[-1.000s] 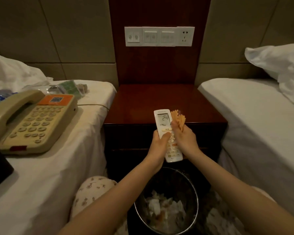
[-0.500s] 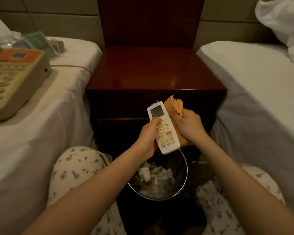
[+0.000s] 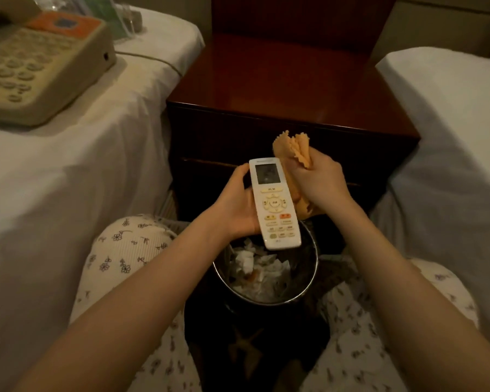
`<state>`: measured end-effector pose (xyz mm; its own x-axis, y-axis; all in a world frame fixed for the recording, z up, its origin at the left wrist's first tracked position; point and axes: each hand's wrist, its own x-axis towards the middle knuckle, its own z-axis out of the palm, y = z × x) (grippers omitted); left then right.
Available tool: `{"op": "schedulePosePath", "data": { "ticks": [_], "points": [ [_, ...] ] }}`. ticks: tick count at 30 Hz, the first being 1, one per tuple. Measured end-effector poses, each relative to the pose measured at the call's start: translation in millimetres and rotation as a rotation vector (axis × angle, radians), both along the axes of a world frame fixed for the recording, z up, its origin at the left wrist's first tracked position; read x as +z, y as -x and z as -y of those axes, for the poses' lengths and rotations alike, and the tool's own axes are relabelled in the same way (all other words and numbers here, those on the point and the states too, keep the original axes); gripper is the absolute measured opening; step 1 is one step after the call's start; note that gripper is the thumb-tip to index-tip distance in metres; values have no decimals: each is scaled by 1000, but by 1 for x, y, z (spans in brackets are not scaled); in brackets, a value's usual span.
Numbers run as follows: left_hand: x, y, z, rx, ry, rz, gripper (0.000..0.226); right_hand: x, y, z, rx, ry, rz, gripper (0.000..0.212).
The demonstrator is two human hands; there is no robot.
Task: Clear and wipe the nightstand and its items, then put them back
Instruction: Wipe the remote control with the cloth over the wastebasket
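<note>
A white air-conditioner remote (image 3: 274,202) lies face up in my left hand (image 3: 235,205), whose fingers curl round its left edge from below. My right hand (image 3: 320,182) grips a bunched orange cloth (image 3: 293,149) against the remote's right side. Both hands hover in front of the dark wooden nightstand (image 3: 289,86), whose top is bare, and above a waste bin. A beige desk phone (image 3: 37,66) with an orange label rests on the left bed.
A metal-rimmed waste bin (image 3: 303,290) holding crumpled tissues stands on the floor between my knees. White beds flank the nightstand, the left bed (image 3: 77,171) and the right bed (image 3: 450,114). Clear-wrapped packets (image 3: 108,15) lie beyond the phone.
The view has tilted down and closer. Both hands have lowered toward the bin with the remote and cloth; my left thumb has come off the remote's face to its left edge.
</note>
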<state>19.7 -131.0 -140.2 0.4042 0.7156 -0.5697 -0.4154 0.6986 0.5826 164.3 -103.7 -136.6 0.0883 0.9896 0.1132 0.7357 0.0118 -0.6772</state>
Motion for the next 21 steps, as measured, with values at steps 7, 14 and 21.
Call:
{"op": "schedulePosePath", "data": {
  "ticks": [7, 14, 21],
  "points": [
    [-4, -1, 1, 14, 9, -160, 52, -4, 5, -2, -47, 22, -109, 16],
    [-26, -22, -6, -12, -123, -321, 47, -23, 22, 10, 51, 57, -329, 31],
    [-36, -28, -10, -57, -98, -396, 47, -40, 4, 7, -172, 155, 303, 27]
  ]
}}
